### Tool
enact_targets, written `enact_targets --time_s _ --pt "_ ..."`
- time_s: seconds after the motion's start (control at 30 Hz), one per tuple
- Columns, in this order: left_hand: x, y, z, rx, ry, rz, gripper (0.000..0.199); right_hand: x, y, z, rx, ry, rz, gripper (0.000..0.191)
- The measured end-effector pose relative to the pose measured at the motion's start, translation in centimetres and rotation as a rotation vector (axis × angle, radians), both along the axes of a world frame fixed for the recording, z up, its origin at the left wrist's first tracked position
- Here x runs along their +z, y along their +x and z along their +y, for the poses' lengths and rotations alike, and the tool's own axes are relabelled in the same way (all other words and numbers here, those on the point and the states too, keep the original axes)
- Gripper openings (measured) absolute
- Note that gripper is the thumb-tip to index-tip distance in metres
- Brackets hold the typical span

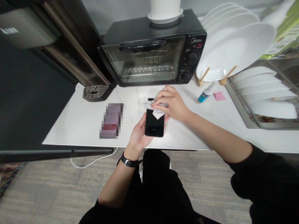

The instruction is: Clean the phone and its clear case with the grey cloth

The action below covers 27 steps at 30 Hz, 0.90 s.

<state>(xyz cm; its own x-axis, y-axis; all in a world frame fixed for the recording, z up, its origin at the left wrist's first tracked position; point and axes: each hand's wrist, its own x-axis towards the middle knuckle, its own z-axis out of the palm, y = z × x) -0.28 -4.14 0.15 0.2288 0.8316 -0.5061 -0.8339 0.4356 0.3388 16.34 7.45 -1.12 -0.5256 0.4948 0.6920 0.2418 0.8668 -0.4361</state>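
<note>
A black phone (154, 125) lies face up across my left hand (139, 133), whose fingers wrap round its edges above the white counter. Pinched in my right hand (171, 102) is a light grey cloth (158, 113), which touches the upper part of the phone's screen and covers some of it. Part of the cloth is hidden under my right fingers. Just beyond the cloth, a small dark oval thing (150, 99) shows on the counter; I cannot make out what it is.
On the white counter (77, 124), a blurred purple item (111, 121) lies at left. Behind stands a black toaster oven (149, 59), with a drinks machine (95, 92) left of it. A spray bottle (205, 94), pink note (219, 96) and white plates (238, 46) are at right.
</note>
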Motion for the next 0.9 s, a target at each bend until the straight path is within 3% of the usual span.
enact_targets --time_s 0.1,0.23,0.3,0.37,0.47,0.53,0.6,0.7,0.77,0.83,0.9 --pt "0.1 0.3 -0.1 -0.022 0.003 0.02 0.047 0.1 -0.3 -0.4 -0.046 -0.004 0.026 0.025" --pt "-0.3 0.0 0.1 0.081 -0.023 -0.012 0.05 0.4 -1.3 -2.3 0.327 -0.03 -0.144 0.019" --pt "-0.5 -0.3 0.1 0.094 -0.013 -0.011 0.047 0.6 -1.2 -2.3 0.417 -0.038 -0.189 0.015" --pt "-0.6 -0.4 0.1 0.092 0.002 0.009 0.044 0.8 -0.6 -1.4 0.337 -0.039 -0.159 0.017" --pt "-0.3 -0.2 -0.1 -0.01 0.017 0.027 0.052 0.7 0.3 0.3 0.035 -0.023 -0.062 0.026" --pt "-0.1 0.1 -0.2 -0.058 0.025 0.037 0.057 0.4 0.4 0.7 -0.08 -0.022 -0.023 0.03" --pt "0.0 0.3 -0.1 -0.006 0.019 0.052 0.053 0.2 -0.1 0.2 -0.022 -0.015 -0.016 0.029" --pt "-0.1 0.3 0.0 0.083 -0.019 0.051 0.049 0.3 -0.9 -1.4 0.261 -0.001 -0.083 0.021" --pt "-0.2 0.3 0.1 0.09 -0.024 0.04 0.047 0.6 -0.9 -1.8 0.375 -0.011 -0.142 0.015" --pt "-0.2 0.2 0.0 0.081 0.002 0.052 0.044 0.8 -0.2 -1.1 0.308 -0.021 -0.152 0.014" --pt "-0.1 0.1 -0.2 0.045 0.035 0.072 0.044 0.8 0.5 0.0 0.11 -0.018 -0.094 0.016"
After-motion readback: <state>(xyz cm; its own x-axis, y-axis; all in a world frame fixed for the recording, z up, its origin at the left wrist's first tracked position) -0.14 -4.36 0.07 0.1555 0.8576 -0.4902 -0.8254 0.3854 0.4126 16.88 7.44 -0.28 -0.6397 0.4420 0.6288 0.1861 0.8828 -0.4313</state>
